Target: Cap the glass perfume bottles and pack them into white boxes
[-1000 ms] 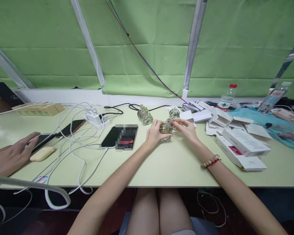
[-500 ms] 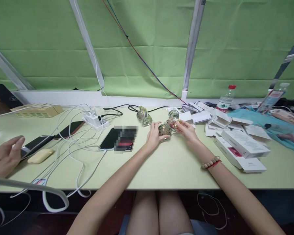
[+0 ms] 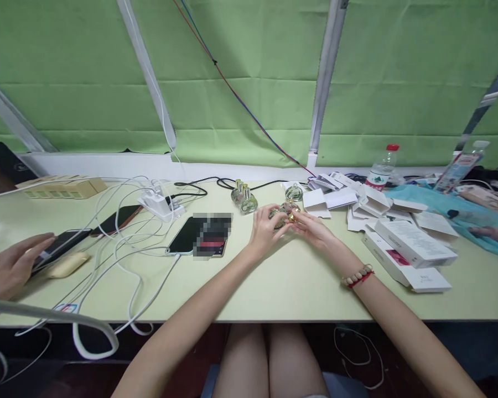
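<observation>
Near edge of the pale surface (image 3: pixel 282 290): bare stretch between the two forearms, bead bracelet (image 3: pixel 357 275) with red cord at the right wrist. At far left, a co-worker's hand (image 3: pixel 12 266) rests over a dark phone (image 3: pixel 64 243), cream oval case (image 3: pixel 69 265) just beside it. White cartons (image 3: pixel 415 243) overlap at right; smartphone (image 3: pixel 183 235) flat at left of centre, white cables running near it. Mid-surface: left hand (image 3: pixel 264 228) curled around a round glass bottle (image 3: pixel 277 221), fingers partly hiding it; right hand (image 3: pixel 315 229) pinched narrow on a gold-coloured piece (image 3: pixel 292 218), close against the left fingertips. Whether that piece is fixed to the bottle, cannot tell. Another glass bottle (image 3: pixel 294 192) stands just beyond the hands; gold-topped bottles (image 3: pixel 245 200) cluster left of it. Farther back, white power strip (image 3: pixel 160 204), red-capped water bottle (image 3: pixel 382 168), then green curtain (image 3: pixel 249 105).
</observation>
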`<action>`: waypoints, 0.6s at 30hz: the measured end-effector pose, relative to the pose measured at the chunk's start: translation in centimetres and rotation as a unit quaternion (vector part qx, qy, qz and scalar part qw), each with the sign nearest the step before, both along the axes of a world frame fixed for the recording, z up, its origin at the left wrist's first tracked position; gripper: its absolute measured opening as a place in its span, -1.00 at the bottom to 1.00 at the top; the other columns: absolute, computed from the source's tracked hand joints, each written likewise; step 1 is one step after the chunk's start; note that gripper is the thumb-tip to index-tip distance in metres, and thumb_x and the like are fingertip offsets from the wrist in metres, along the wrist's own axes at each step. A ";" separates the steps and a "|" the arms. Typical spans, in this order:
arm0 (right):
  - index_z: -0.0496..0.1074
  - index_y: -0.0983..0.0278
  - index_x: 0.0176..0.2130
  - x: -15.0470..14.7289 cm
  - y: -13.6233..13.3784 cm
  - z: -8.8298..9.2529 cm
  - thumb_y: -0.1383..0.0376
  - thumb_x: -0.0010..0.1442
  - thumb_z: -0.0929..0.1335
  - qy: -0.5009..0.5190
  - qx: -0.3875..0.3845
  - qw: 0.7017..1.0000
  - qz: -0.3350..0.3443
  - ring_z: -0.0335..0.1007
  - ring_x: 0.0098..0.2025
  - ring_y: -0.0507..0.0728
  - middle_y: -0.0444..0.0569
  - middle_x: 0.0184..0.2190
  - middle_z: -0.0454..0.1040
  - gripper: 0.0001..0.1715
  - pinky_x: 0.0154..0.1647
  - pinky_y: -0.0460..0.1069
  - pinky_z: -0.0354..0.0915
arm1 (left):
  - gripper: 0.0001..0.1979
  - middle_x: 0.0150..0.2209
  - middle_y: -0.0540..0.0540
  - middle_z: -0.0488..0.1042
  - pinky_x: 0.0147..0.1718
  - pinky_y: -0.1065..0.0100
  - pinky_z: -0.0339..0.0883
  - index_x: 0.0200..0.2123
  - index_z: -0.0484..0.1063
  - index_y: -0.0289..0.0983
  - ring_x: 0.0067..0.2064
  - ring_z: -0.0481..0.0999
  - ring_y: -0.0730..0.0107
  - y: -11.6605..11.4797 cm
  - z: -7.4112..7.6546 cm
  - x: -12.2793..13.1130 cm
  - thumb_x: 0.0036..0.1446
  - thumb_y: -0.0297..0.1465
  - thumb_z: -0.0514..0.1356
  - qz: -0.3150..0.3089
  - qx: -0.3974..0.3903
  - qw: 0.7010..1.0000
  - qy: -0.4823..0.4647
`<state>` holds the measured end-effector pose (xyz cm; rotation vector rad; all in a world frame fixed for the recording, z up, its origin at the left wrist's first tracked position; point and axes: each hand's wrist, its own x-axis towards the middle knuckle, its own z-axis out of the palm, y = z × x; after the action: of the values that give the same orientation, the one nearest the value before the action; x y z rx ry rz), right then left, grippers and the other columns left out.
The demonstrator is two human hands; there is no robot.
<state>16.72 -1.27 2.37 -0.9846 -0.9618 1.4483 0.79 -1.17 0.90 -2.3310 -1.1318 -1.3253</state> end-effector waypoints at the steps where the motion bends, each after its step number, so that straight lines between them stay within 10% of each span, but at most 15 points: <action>1: 0.45 0.25 -0.42 -0.1 -0.1 0.0 0.23 -0.02 0.46 0.009 -0.005 1.000 0.006 0.52 -0.33 0.05 -0.08 -0.42 0.56 -0.83 -0.29 -0.08 0.44 | -0.80 -0.10 -0.15 0.36 -0.06 0.22 0.15 -0.27 0.46 -0.18 -0.04 0.31 0.22 -0.1 0.0 0.0 0.13 -0.20 0.17 -0.007 0.004 1.000 0.019; 18: 0.41 0.25 -0.48 -0.6 -0.1 -0.4 0.23 -0.08 0.48 0.016 -0.013 1.000 0.009 0.49 -0.36 0.04 -0.11 -0.47 0.51 -0.79 -0.20 -0.03 0.43 | -0.82 -0.11 -0.12 0.42 -0.12 0.21 0.16 -0.36 0.51 -0.16 -0.05 0.35 0.24 0.2 -0.3 -0.1 0.14 -0.22 0.16 0.008 -0.009 1.000 0.024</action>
<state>16.13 -1.34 1.92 -0.9708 -0.9322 1.4923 0.65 -0.99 0.63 -2.3493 -1.1507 -1.2511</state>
